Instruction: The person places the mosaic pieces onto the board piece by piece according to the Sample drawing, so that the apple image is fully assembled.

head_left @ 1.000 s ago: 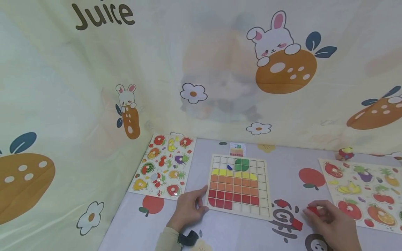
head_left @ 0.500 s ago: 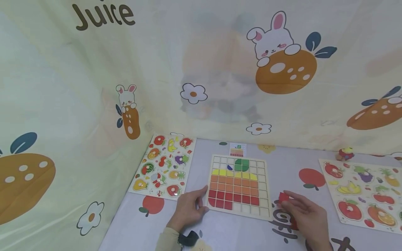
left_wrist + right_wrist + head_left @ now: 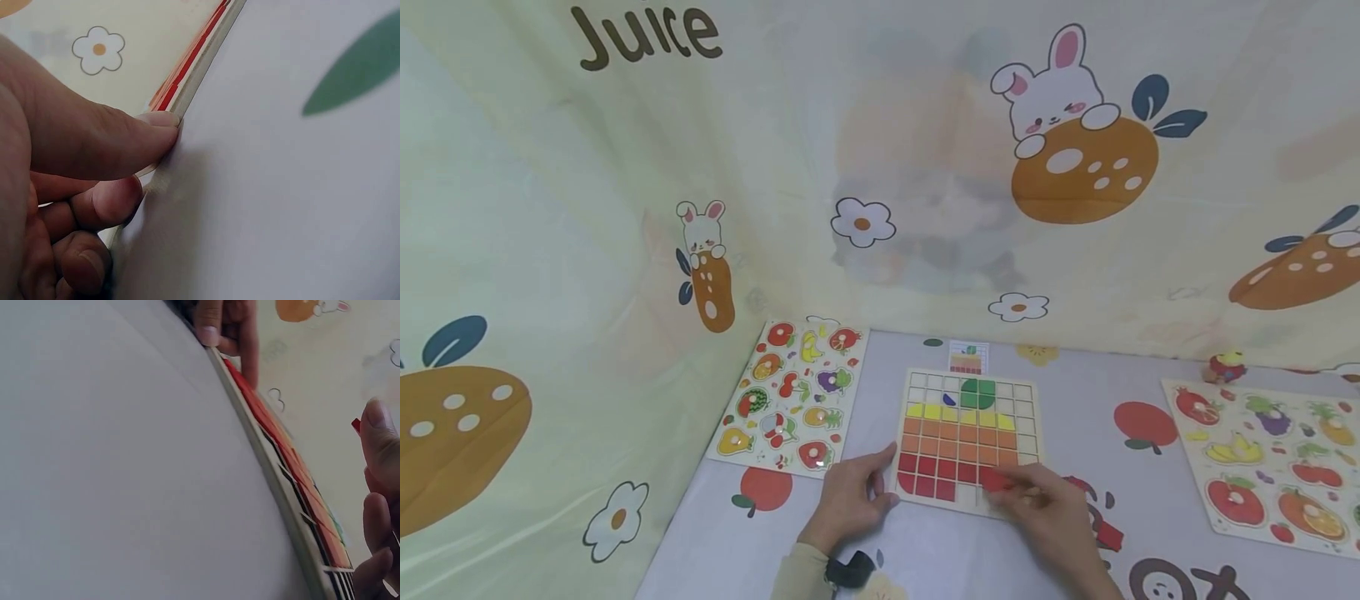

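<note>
A square wooden grid board [image 3: 1024, 408] lies on the table, with rows of red, orange and yellow tiles, a green leaf shape and a small blue piece in its cells. My left hand [image 3: 856, 496] holds the board's near left corner, the thumb [image 3: 144, 147] against its edge. Over the near right part of the board, my right hand [image 3: 1052, 521] pinches a red tile [image 3: 995, 478] between thumb and fingers. In the right wrist view, only a sliver of that red tile [image 3: 356, 425] shows beside the thumb. Bare cells remain visible in the nearest row.
Loose red tiles [image 3: 1108, 536] lie right of the board, partly behind my right hand. A small pattern card [image 3: 967, 357] sits behind the board. Fruit puzzle boards lie at left [image 3: 790, 396] and right [image 3: 1270, 467]. A small toy [image 3: 1227, 367] stands at the back right.
My right hand has moved left from the table by the loose tiles to above the board, carrying a red tile. The left hand has stayed at the board's corner.
</note>
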`<state>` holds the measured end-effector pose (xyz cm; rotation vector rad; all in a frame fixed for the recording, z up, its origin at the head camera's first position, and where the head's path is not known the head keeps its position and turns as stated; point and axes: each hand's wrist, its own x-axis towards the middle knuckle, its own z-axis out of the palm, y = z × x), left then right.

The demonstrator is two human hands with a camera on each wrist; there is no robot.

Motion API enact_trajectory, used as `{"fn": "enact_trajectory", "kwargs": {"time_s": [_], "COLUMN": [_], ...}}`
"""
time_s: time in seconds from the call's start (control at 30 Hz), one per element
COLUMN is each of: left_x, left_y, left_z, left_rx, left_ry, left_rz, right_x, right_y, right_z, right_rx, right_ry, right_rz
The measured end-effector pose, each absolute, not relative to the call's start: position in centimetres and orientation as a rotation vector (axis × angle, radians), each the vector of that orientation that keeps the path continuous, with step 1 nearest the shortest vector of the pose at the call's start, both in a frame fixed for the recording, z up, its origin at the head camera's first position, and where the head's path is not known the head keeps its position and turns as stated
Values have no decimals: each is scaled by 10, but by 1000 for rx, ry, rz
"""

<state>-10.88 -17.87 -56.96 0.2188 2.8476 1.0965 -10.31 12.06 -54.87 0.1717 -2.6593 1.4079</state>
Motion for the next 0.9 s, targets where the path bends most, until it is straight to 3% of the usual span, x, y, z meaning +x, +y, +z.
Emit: {"fn": "enact_trajectory", "kwargs": {"time_s": [0.47,0.9], "left_x": [-109,-108], "left_y": [-179,-179], "left_z": [-570,-568], "left_rx": [217,241], "left_ry": [2838,2859], "left_rz": [1107,1100], "right_x": [-110,-112], "right_y": [94,103], "right_z": [-552,-555], "right_rx": [233,248], "right_ry": [-2998,-2897], "right_rz": [1059,1185]}}
